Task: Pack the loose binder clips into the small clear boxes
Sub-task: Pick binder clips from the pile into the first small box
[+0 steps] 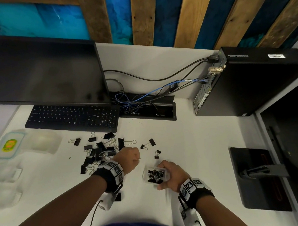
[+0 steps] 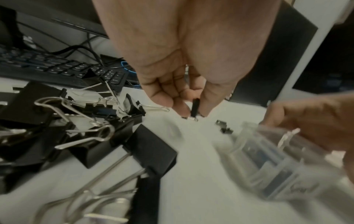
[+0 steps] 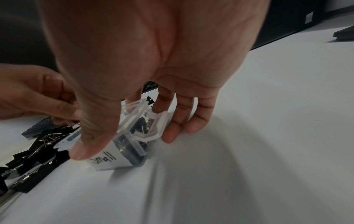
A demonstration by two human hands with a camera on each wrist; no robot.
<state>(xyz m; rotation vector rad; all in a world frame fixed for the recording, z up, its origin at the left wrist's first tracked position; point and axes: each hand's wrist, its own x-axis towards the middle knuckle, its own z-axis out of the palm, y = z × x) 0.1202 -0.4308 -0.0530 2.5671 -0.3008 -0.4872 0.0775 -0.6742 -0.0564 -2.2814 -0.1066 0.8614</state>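
Note:
My left hand (image 1: 135,157) pinches a small black binder clip (image 2: 194,108) between thumb and fingertips (image 2: 208,106), just above the white desk, left of the box. Its wire loop (image 1: 137,159) pokes out beside the knuckles. My right hand (image 1: 163,177) grips a small clear box (image 1: 156,175) holding several small black clips. The box (image 3: 138,136), held by the thumb (image 3: 90,145) and fingers, is labelled "Small", is tilted, and its lid stands open. A pile of loose binder clips (image 1: 100,152) of mixed sizes lies left of my left hand; two small clips (image 1: 157,154) lie beyond the box.
A keyboard (image 1: 74,118) and monitor (image 1: 42,72) stand behind the pile. Clear containers (image 1: 44,140) and a lid with a green label (image 1: 8,144) sit at the far left. A computer tower (image 1: 248,83), cable tray (image 1: 145,105) and monitor stand (image 1: 259,177) are to the right.

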